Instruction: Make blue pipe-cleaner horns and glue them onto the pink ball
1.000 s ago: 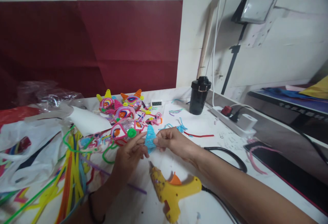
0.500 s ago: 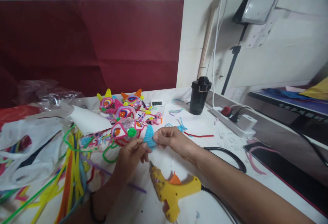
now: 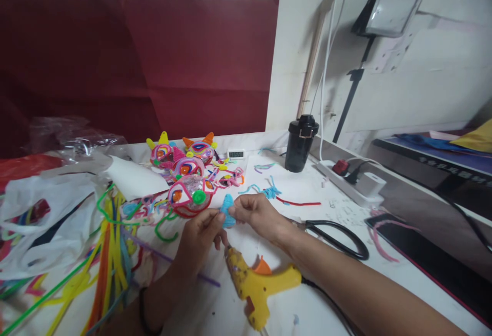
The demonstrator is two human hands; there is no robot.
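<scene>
No legible txt: digits on sm. display (image 3: 236,154) & lettering on dark edge (image 3: 453,168) blurred.

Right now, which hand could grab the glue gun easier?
Probably the right hand: the handle of the yellow glue gun lies toward the right forearm, while the left hand is nearer the nozzle. Both pinch the blue piece, though.

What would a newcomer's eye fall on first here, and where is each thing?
Probably the dark red sheet, spread across the wall at the upper left. Next come the bright figures clustered below it on the table, and the yellow glue gun lying at the lower middle. Just beyond the glue gun, the left hand and right hand pinch a small blue piece between them.
</scene>
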